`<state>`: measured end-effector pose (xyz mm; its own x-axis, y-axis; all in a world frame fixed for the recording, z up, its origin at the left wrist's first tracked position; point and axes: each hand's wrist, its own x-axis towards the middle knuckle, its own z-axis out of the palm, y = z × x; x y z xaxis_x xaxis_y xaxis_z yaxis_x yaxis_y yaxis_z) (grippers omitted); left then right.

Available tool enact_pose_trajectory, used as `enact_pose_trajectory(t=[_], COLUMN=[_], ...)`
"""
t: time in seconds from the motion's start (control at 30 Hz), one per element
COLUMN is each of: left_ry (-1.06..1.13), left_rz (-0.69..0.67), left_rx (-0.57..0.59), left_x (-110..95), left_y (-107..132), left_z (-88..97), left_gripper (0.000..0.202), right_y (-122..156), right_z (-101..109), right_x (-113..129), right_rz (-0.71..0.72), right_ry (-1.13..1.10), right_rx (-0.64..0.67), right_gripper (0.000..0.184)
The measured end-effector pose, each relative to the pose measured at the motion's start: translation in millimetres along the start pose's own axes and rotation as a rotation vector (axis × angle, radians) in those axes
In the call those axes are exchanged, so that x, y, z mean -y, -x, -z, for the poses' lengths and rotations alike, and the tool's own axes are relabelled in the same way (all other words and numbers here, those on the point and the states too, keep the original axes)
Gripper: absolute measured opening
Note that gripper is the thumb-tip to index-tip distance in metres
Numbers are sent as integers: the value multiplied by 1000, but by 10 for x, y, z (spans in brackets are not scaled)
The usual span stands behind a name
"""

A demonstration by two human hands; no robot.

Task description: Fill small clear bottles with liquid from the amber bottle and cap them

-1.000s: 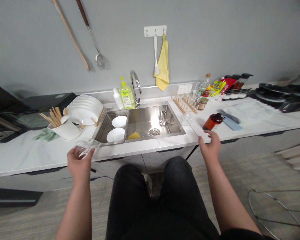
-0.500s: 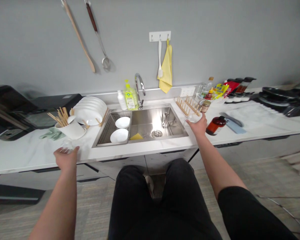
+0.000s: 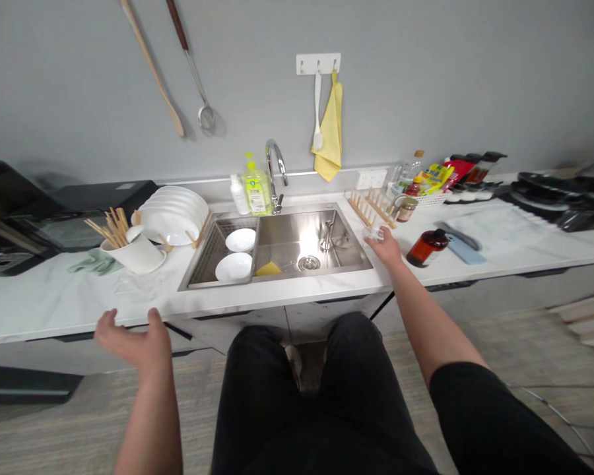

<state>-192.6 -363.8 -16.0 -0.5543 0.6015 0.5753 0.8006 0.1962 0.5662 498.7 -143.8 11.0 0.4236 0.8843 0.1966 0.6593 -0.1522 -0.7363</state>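
Note:
My left hand (image 3: 134,340) is open in front of the counter edge, fingers and thumb spread, nothing in it. Beyond it on the counter lies a clear, see-through item (image 3: 137,286), its kind hard to make out. My right hand (image 3: 387,249) closes around a small clear object (image 3: 375,233) at the sink's right side, mostly covered by the fingers. Just behind that hand are a wooden rack (image 3: 373,206) and a lidded jar (image 3: 406,209). To its right, a dark-capped bottle of red-brown liquid (image 3: 428,249) stands on the counter.
The steel sink (image 3: 297,231) holds two white bowls (image 3: 234,267) and a yellow sponge (image 3: 268,268). Left of it are racked white plates (image 3: 173,214), a chopstick holder (image 3: 138,257) and a green cloth (image 3: 95,262). Soap bottles (image 3: 256,190) stand by the faucet (image 3: 276,175).
My left hand has let go of the clear item and drawn back toward me off the counter. My right hand has shifted slightly left and nearer, with the small clear object.

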Motion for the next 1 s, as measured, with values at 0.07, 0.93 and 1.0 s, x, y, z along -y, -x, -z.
enact_pose_trajectory(t=[0.07,0.93,1.0], left_ry=[77,265,89], left_rz=[-85,-154,-109], left_rx=[-136,367,322], left_x=[-310,-1447,-1122], left_y=[137,-399,-888], left_z=[6,-535,-469], left_gripper=[77,80,87], right_y=[76,2708,2568], right_z=[42,-1047,-869], right_x=[95,1719,1421], right_rz=[25,820,796], right_ry=[60,-313,-299], right_rx=[-29,380,318], right_gripper=[86,84,72])
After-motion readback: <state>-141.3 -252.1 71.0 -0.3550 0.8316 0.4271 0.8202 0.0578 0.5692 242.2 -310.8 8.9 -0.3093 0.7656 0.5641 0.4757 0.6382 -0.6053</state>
